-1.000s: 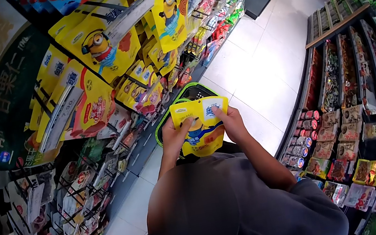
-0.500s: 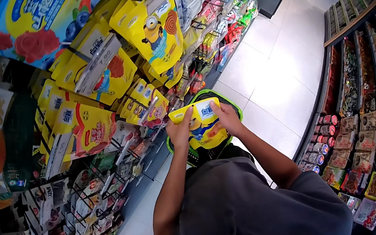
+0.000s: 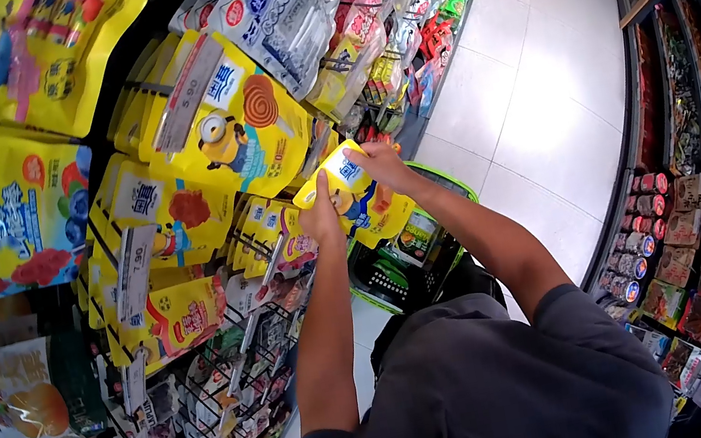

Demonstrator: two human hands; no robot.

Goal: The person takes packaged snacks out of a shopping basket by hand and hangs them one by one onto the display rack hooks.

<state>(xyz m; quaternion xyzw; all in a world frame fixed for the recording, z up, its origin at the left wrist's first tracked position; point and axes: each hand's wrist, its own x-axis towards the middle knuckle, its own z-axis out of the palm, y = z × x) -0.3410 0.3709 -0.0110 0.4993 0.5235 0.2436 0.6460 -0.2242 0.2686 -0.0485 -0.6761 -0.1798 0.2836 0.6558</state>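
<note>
A yellow snack pouch (image 3: 359,201) with a one-eyed cartoon figure hangs between both hands. My left hand (image 3: 320,215) pinches its upper left corner, thumb up. At its upper right edge, my right hand (image 3: 383,166) has closed on the pouch. Below and partly behind the pouch is a black basket (image 3: 445,179) with a green rim, and a dark green packet (image 3: 415,236) lies inside it. Just left of my hands hang similar yellow pouches (image 3: 238,140) on rack hooks with price tags.
More bags hang along the left rack, including a white-and-blue bag (image 3: 274,21) and a large yellow pouch (image 3: 2,210). A pale tiled floor (image 3: 528,108) runs between the racks. On the right, a shelf (image 3: 694,252) holds tubs and packets.
Both hands have carried the pouch up and closer to the rack. The view has turned towards the left rack, and more of the basket's inside shows, with the dark green packet.
</note>
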